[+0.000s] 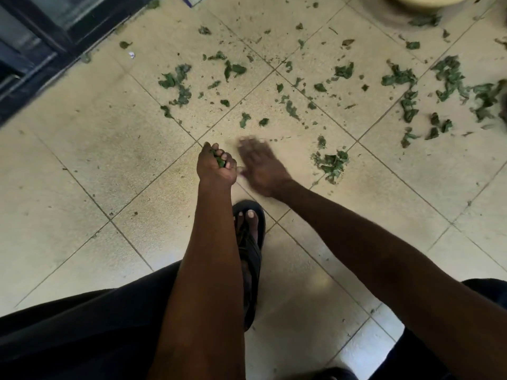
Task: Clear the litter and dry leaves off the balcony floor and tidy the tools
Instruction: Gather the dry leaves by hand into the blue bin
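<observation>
Green dried leaves (175, 80) lie scattered over the beige tiled floor (90, 149), thickest toward the upper right (450, 78). A small clump of leaves (330, 163) sits just right of my hands. My left hand (216, 167) is curled round a bunch of leaves (220, 161), held above the floor. Right beside it, my right hand (260, 167) is blurred, fingers extended flat and low over the tiles, holding nothing.
A dark door frame (41, 50) runs along the upper left. A pale round pot (422, 4) stands at the top right edge. A small white scrap of litter (132, 54) lies near the door. My sandalled foot (249, 237) is below my hands.
</observation>
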`<action>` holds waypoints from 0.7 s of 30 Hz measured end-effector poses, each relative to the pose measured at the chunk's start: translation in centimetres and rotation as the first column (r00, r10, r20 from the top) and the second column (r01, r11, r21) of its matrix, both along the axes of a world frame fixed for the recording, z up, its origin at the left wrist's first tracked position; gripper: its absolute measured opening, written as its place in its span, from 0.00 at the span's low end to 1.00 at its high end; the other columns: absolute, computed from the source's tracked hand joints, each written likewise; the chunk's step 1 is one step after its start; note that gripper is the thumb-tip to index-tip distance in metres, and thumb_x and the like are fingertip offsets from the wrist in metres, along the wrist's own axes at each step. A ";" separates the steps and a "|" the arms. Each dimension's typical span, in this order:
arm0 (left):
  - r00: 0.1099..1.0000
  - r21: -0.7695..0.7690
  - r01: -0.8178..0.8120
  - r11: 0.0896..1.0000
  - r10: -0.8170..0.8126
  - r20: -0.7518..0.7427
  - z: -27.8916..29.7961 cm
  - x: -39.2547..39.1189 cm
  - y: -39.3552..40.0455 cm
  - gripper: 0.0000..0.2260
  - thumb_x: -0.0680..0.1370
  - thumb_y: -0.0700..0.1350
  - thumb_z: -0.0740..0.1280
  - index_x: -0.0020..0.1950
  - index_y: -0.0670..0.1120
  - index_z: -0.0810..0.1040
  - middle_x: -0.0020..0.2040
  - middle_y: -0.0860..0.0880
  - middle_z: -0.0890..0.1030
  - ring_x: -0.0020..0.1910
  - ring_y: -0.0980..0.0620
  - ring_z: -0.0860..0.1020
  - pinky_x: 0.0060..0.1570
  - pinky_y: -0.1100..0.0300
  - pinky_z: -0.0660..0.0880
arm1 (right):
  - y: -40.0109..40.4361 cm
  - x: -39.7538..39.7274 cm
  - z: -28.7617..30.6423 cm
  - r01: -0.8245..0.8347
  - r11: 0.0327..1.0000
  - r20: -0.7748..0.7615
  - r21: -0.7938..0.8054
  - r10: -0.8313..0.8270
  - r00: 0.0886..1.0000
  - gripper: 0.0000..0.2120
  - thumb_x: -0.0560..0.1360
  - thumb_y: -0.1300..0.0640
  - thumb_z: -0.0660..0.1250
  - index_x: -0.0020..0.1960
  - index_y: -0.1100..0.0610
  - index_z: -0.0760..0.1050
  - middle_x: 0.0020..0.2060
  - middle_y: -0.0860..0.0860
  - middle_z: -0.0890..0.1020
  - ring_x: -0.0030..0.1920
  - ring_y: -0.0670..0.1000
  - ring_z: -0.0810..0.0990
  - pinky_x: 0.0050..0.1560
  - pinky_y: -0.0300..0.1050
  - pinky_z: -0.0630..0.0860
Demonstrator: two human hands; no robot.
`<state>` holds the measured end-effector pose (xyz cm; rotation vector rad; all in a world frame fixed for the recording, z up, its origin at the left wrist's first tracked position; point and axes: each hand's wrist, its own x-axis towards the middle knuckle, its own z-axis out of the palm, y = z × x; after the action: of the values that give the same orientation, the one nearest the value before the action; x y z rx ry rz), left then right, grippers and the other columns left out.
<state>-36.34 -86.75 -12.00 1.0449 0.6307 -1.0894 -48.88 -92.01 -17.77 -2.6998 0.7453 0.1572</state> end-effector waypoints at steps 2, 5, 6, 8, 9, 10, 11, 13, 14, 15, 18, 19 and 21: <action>0.999 -0.004 -0.051 0.999 0.051 0.016 0.0 1.1 0.4 0.17 0.85 0.49 0.55 0.37 0.46 0.67 0.21 0.53 0.66 0.16 0.56 0.63 0.16 0.67 0.56 | 0.9 3.7 -1.1 -0.146 0.988 -0.025 -0.054 0.145 0.989 0.32 0.81 0.46 0.42 0.79 0.62 0.48 0.79 0.59 0.49 0.79 0.59 0.45 0.78 0.55 0.41; 0.998 0.003 -0.057 0.998 0.057 0.024 -0.2 2.2 1.3 0.18 0.85 0.50 0.55 0.36 0.47 0.68 0.21 0.53 0.67 0.17 0.56 0.63 0.17 0.67 0.56 | -0.5 6.5 -1.9 -0.080 0.993 -0.115 -0.089 0.069 0.991 0.34 0.82 0.41 0.41 0.79 0.61 0.43 0.79 0.59 0.46 0.78 0.58 0.41 0.77 0.55 0.40; 0.998 0.010 -0.063 0.998 0.062 0.025 -0.4 2.5 1.7 0.18 0.85 0.50 0.55 0.36 0.47 0.68 0.21 0.53 0.67 0.17 0.57 0.63 0.17 0.67 0.57 | -1.5 6.8 -1.9 0.013 0.995 -0.117 -0.095 -0.024 0.993 0.36 0.81 0.37 0.37 0.79 0.61 0.42 0.79 0.59 0.45 0.78 0.58 0.40 0.77 0.56 0.40; 0.997 0.011 -0.077 0.997 0.076 0.022 -0.7 2.5 2.1 0.17 0.84 0.49 0.56 0.36 0.47 0.68 0.21 0.53 0.67 0.17 0.56 0.63 0.17 0.68 0.57 | -3.8 5.9 -1.5 0.195 0.976 -0.134 -0.099 -0.207 0.969 0.40 0.78 0.33 0.32 0.78 0.62 0.40 0.78 0.59 0.43 0.77 0.59 0.38 0.77 0.58 0.41; 0.997 0.013 -0.080 0.997 0.080 0.019 -0.9 2.4 2.2 0.17 0.84 0.49 0.56 0.36 0.46 0.68 0.21 0.53 0.68 0.17 0.56 0.64 0.17 0.68 0.57 | -4.7 4.9 -1.4 0.259 0.960 -0.149 -0.105 -0.273 0.950 0.41 0.78 0.33 0.31 0.78 0.62 0.39 0.78 0.60 0.42 0.77 0.59 0.37 0.77 0.58 0.40; 0.997 0.020 -0.076 0.997 0.076 0.013 -1.0 2.2 2.2 0.17 0.84 0.49 0.56 0.37 0.46 0.68 0.22 0.53 0.68 0.17 0.56 0.64 0.17 0.68 0.57 | -5.5 3.6 -1.3 0.320 0.942 -0.156 -0.101 -0.333 0.930 0.41 0.77 0.32 0.31 0.78 0.62 0.39 0.78 0.60 0.42 0.77 0.59 0.36 0.77 0.58 0.40; 0.998 0.027 -0.065 0.998 0.065 0.003 -1.1 2.0 2.2 0.16 0.84 0.49 0.57 0.37 0.46 0.69 0.22 0.53 0.68 0.17 0.56 0.64 0.17 0.68 0.58 | -6.2 2.0 -1.2 0.384 0.918 -0.160 -0.096 -0.395 0.905 0.41 0.77 0.32 0.31 0.78 0.61 0.38 0.78 0.60 0.41 0.77 0.58 0.36 0.77 0.57 0.39; 0.999 0.039 -0.047 0.998 0.047 -0.012 -1.1 1.8 2.0 0.15 0.84 0.49 0.57 0.38 0.46 0.69 0.24 0.53 0.68 0.18 0.56 0.65 0.17 0.69 0.58 | -7.0 -0.9 -0.9 0.509 0.856 -0.195 -0.093 -0.517 0.833 0.42 0.77 0.32 0.30 0.78 0.62 0.38 0.78 0.60 0.41 0.77 0.58 0.36 0.77 0.57 0.38; 0.999 0.041 -0.040 0.998 0.041 -0.015 -1.1 1.6 1.8 0.15 0.84 0.49 0.58 0.38 0.46 0.70 0.24 0.53 0.67 0.18 0.56 0.65 0.17 0.69 0.59 | -7.0 -2.0 -0.5 0.567 0.818 -0.203 -0.096 -0.574 0.794 0.42 0.77 0.33 0.31 0.78 0.63 0.39 0.78 0.61 0.41 0.77 0.59 0.36 0.76 0.58 0.38; 0.999 0.038 -0.035 0.999 0.035 -0.015 -1.0 1.5 1.7 0.15 0.84 0.49 0.57 0.38 0.46 0.70 0.25 0.53 0.67 0.18 0.56 0.65 0.17 0.69 0.59 | -6.6 -2.8 -0.1 0.590 0.802 -0.185 -0.089 -0.596 0.782 0.41 0.78 0.33 0.32 0.78 0.63 0.39 0.78 0.61 0.42 0.78 0.59 0.36 0.76 0.59 0.38; 0.999 0.016 -0.028 0.999 0.028 -0.021 -0.8 0.9 1.1 0.16 0.84 0.49 0.57 0.38 0.46 0.69 0.24 0.52 0.67 0.18 0.55 0.65 0.18 0.69 0.58 | -2.8 -3.6 1.1 0.305 0.941 -0.020 0.148 -0.306 0.952 0.34 0.81 0.38 0.41 0.79 0.58 0.39 0.79 0.57 0.43 0.78 0.56 0.39 0.77 0.59 0.40; 1.000 0.005 -0.020 1.000 0.020 -0.024 -0.8 0.7 0.9 0.16 0.85 0.49 0.56 0.38 0.46 0.69 0.23 0.53 0.67 0.18 0.55 0.65 0.17 0.69 0.58 | -1.1 -3.6 1.0 0.119 0.968 0.012 0.222 -0.125 0.992 0.33 0.82 0.39 0.42 0.79 0.56 0.40 0.79 0.56 0.45 0.78 0.55 0.40 0.78 0.58 0.42; 0.999 -0.016 -0.009 1.000 0.009 -0.032 -0.7 0.2 0.5 0.17 0.85 0.50 0.55 0.37 0.46 0.69 0.22 0.53 0.68 0.17 0.55 0.65 0.17 0.69 0.58 | 1.5 -3.4 -0.1 -0.215 0.957 -0.005 0.193 0.221 0.975 0.33 0.82 0.40 0.39 0.80 0.58 0.45 0.79 0.56 0.50 0.79 0.56 0.44 0.78 0.56 0.46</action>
<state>-36.15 -86.22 -12.74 1.0115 0.6506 -1.1036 -52.29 -90.54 -17.90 -2.5922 0.4129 0.3022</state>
